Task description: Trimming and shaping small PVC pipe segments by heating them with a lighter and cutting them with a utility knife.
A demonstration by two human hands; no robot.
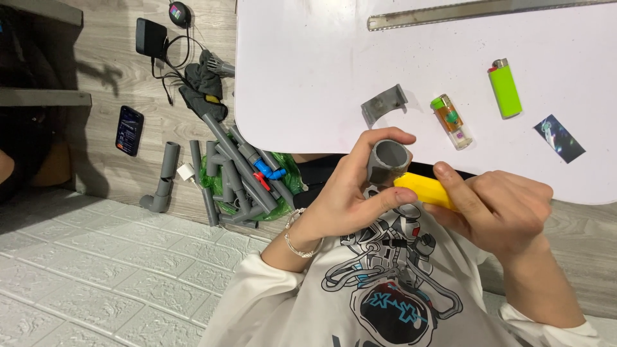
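Holding a short grey pipe piece (387, 160) up near the chest, the left hand (350, 193) comes in from lower left w/ wrist bent, a silver bracelet (301, 241) on it. Its fingers curl round the pipe: thumb pressed at the lower side, index arched over the top, open end facing the camera. The right hand (498, 209) reaches in from the right, forearm angled down to the lower right corner, fingers wrapped tight on a yellow tool (425, 188); thumb lies along its top. The tool's tip touches the pipe's lower rim. Can't tell what kind of tool it is.

Both hands sit just below the edge of the white tabletop (308, 77). On it: a cut grey pipe fragment (384, 103), a clear orange lighter (451, 121), a green lighter (504, 88), a small dark foil scrap (559, 138), and a metal ruler (475, 11) along the top. On the wood floor to the left: a heap of grey pipes and fittings (238, 173), a phone (129, 130), a black charger w/ cable (151, 37).
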